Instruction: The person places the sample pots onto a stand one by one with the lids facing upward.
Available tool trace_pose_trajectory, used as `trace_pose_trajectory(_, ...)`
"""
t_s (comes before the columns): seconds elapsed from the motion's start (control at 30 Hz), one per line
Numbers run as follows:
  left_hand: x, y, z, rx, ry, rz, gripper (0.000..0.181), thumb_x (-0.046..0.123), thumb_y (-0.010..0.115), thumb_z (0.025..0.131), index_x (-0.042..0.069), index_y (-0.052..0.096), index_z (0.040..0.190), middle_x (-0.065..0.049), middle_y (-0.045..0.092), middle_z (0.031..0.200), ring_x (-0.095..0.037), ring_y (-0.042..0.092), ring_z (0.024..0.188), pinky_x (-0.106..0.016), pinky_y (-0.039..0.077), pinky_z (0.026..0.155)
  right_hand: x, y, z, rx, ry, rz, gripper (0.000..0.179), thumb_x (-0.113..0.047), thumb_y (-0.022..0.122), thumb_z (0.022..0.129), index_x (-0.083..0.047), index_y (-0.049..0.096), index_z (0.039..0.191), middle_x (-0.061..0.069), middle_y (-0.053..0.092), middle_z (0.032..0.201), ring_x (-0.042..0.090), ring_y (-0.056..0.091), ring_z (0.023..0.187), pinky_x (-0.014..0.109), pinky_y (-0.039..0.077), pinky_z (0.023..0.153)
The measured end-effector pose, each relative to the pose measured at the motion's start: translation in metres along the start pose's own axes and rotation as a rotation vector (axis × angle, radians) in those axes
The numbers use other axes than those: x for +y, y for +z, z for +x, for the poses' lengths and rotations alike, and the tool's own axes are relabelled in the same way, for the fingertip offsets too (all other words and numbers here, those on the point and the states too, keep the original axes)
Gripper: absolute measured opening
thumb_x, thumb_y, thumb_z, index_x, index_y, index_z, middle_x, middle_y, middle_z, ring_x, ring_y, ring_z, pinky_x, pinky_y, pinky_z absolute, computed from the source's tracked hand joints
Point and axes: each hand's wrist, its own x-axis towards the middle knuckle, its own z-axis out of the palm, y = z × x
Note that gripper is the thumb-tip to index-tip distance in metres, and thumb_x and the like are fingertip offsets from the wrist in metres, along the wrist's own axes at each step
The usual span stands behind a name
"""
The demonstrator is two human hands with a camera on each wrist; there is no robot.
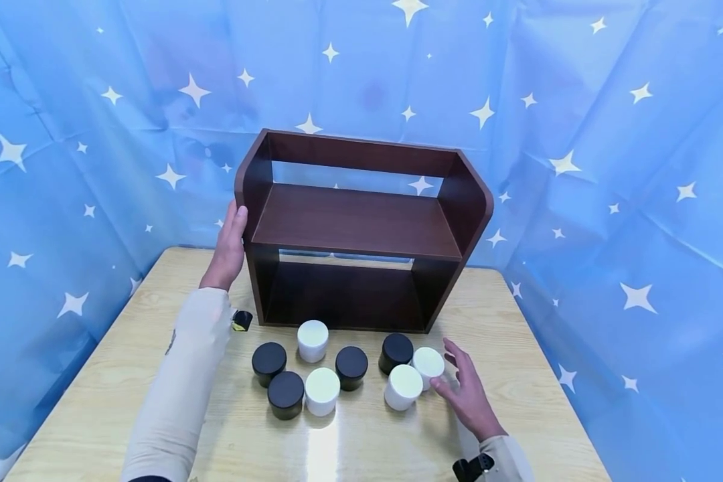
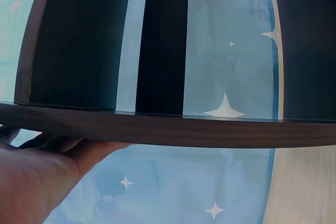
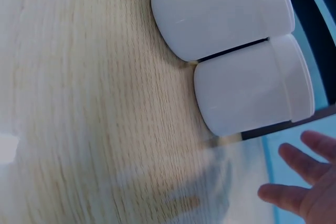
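A dark brown two-tier shelf [image 1: 361, 224] stands on the table. My left hand [image 1: 225, 249] rests against its left side panel [image 2: 210, 134], fingers extended along the outside; part of the hand is hidden behind the panel in the left wrist view. On the right, my right hand [image 1: 466, 395] is spread beside a white jar [image 1: 428, 367], with nothing in its grasp. Another white jar [image 1: 404, 387] sits right against that one, and a black jar [image 1: 395, 351] is just behind them. In the right wrist view the fingers [image 3: 302, 163] show loosely parted near the nearer white jar [image 3: 252, 87].
Left of centre, before the shelf, stand black jars [image 1: 269, 361] [image 1: 286, 393] [image 1: 351, 366] and white jars [image 1: 312, 339] [image 1: 322, 389]. The light wood table [image 1: 518, 348] meets a blue star-patterned curtain [image 1: 578, 120] behind and at the sides.
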Motion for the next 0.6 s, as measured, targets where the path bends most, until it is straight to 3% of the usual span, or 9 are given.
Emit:
trace_pose_trajectory(0.2, -0.01, 0.0, 0.007, 0.017, 0.002, -0.026, 0.074, 0.068, 0.02, 0.101, 0.034, -0.004, 0.162, 0.011, -0.004, 0.171, -0.017, -0.006, 0.159, -0.056, -0.003, 0.128, 0.002, 0.004, -0.001, 0.004, 0.0, -0.014, 0.074, -0.02, 0.067, 0.091, -0.006, 0.033, 0.155, 0.026, 0.04, 0.152, 0.052, 0.047, 0.133, 0.074, 0.04, 0.1)
trace_pose_trajectory(0.33, -0.01, 0.001, 0.009, 0.015, 0.042, -0.058, 0.071, 0.068, 0.021, 0.101, 0.037, 0.003, 0.162, 0.01, 0.003, 0.171, -0.016, 0.0, 0.159, -0.056, 0.001, 0.128, 0.002, 0.006, -0.002, 0.01, -0.001, -0.027, 0.071, -0.019, 0.065, 0.093, -0.004, 0.033, 0.154, 0.027, 0.041, 0.151, 0.052, 0.048, 0.132, 0.073, 0.041, 0.1)
trace_pose_trajectory(0.6, 0.0, 0.0, 0.006, 0.018, 0.069, -0.074, 0.067, 0.06, 0.022, 0.105, 0.031, 0.007, 0.163, 0.003, 0.008, 0.171, -0.021, 0.005, 0.158, -0.059, 0.004, 0.127, 0.004, 0.01, 0.001, 0.001, 0.037, 0.001, 0.065, -0.022, 0.058, 0.099, -0.003, 0.031, 0.155, 0.028, 0.039, 0.152, 0.053, 0.047, 0.134, 0.073, 0.039, 0.103)
